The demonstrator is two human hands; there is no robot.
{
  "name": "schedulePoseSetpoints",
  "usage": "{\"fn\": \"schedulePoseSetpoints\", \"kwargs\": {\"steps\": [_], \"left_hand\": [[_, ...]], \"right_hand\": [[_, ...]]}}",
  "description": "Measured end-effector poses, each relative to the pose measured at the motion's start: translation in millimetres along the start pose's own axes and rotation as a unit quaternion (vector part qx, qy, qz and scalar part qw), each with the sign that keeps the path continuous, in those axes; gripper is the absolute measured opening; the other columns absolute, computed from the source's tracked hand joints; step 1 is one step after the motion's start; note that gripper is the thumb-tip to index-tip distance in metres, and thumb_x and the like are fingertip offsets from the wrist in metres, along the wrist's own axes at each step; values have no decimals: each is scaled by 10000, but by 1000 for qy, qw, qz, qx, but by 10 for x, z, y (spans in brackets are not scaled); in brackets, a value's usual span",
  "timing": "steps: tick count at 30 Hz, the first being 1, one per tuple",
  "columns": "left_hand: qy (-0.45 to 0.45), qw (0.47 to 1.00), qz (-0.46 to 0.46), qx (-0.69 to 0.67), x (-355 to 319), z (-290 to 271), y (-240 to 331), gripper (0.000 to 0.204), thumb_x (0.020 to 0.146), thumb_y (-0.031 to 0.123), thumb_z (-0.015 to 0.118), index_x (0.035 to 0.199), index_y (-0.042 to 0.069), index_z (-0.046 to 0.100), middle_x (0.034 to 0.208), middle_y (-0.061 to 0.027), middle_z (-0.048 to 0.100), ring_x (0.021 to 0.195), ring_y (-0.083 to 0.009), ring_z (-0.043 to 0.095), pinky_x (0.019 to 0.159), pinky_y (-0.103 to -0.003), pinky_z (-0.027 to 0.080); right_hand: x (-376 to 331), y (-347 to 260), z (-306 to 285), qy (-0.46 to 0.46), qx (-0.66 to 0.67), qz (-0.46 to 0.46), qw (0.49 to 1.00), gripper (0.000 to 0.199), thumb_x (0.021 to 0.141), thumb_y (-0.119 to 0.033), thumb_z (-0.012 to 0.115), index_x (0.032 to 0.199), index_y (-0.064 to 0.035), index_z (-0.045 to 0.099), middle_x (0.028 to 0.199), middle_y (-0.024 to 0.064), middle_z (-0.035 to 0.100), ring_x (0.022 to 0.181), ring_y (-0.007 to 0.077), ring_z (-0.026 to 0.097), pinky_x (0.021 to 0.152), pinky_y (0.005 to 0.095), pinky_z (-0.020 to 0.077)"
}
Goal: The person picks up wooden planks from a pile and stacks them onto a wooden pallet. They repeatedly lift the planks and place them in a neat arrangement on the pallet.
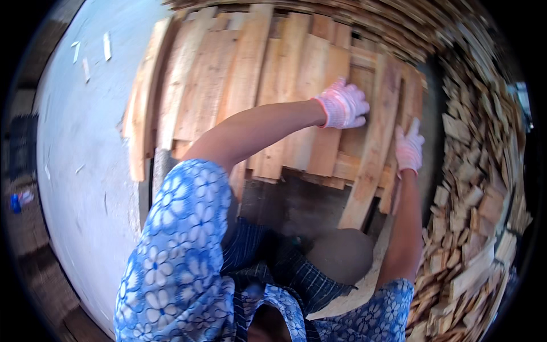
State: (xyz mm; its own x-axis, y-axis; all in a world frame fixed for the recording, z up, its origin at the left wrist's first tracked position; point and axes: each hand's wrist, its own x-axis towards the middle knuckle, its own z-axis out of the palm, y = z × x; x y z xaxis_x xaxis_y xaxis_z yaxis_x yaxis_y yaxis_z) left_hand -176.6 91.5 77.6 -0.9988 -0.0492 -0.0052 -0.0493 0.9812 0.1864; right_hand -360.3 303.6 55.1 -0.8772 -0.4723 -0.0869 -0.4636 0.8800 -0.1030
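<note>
Wooden plank (376,139) points lengthwise away, slanting right, between left hand (344,106) and right hand (409,148), fingers apart.

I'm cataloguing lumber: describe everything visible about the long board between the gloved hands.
The long board looks like pale brown wood, flat, with small darker marks. It lies slantwise over other wood pieces, its near end jutting toward the person. The left hand and right hand flank it; contact is unclear.
</note>
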Motion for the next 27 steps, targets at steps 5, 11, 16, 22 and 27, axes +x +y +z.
{"fn": "schedulePoseSetpoints", "kwargs": {"steps": [5,11,16,22,27], "left_hand": [[46,931,-242,-269,498,-20,1027,750,907,535,617,1518,148,419,1373,-285,508,1230,-465,577,992,-550,498],[28,776,-428,-463,845,117,1217,984,813,430,750,1596,184,207,1454,-329,385,1239,-495,566,1019,-556,492],[86,775,-373,-503,429,80,836,1099,744,370,792,1612,192,143,1444,-344,450,1292,-487,548,1095,-487,463],[95,833,-327,-436,-209,-553,24,990,796,496,715,1557,31,283,1320,-301,619,1191,-403,636,982,-476,531],[84,918,-371,-113,-581,-26,-284,861,909,633,580,1547,109,334,1391,-270,518,1315,-447,473,1060,-569,415]], "right_hand": [[60,72,-32,-21,-12,30,999,752,992,-562,531,1618,-263,241,1331,315,534,1181,506,612,974,567,513],[78,76,-60,-36,27,34,998,814,951,-527,608,1623,-270,227,1367,311,495,1205,500,598,1007,550,497],[107,44,0,-37,12,21,999,858,934,-537,619,1638,-265,213,1398,317,483,1206,515,593,1016,541,491],[87,-63,57,-27,62,-9,998,830,969,-605,524,1641,-232,211,1396,405,451,1252,565,538,1063,568,445],[191,-907,358,0,114,-68,991,753,1008,-649,392,1609,-202,320,1425,438,427,1262,594,517,1068,579,439]]}}
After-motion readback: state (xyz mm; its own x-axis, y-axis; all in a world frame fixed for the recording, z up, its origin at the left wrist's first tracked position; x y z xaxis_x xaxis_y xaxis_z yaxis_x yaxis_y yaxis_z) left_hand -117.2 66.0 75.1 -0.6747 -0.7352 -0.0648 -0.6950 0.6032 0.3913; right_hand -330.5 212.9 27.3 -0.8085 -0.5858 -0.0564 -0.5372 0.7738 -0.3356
